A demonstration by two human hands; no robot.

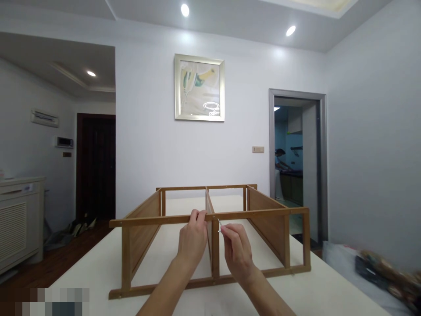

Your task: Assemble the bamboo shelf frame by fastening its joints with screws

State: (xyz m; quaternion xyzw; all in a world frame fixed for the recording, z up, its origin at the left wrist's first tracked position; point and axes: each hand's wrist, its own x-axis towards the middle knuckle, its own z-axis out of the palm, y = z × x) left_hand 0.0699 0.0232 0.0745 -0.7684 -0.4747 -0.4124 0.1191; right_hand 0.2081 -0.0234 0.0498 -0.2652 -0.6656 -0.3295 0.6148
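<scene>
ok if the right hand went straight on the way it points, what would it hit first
Likely the middle upright of the wooden frame, just left of the right hand; depth there is hard to judge.

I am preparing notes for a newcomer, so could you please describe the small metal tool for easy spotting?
On the white table rests a wooden frame. Beside its middle front upright, the right hand pinches the tool: thin and silvery, unlike the broader, brown upright.

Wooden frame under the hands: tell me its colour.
The wooden frame is warm brown, seen best in the head view.
</scene>
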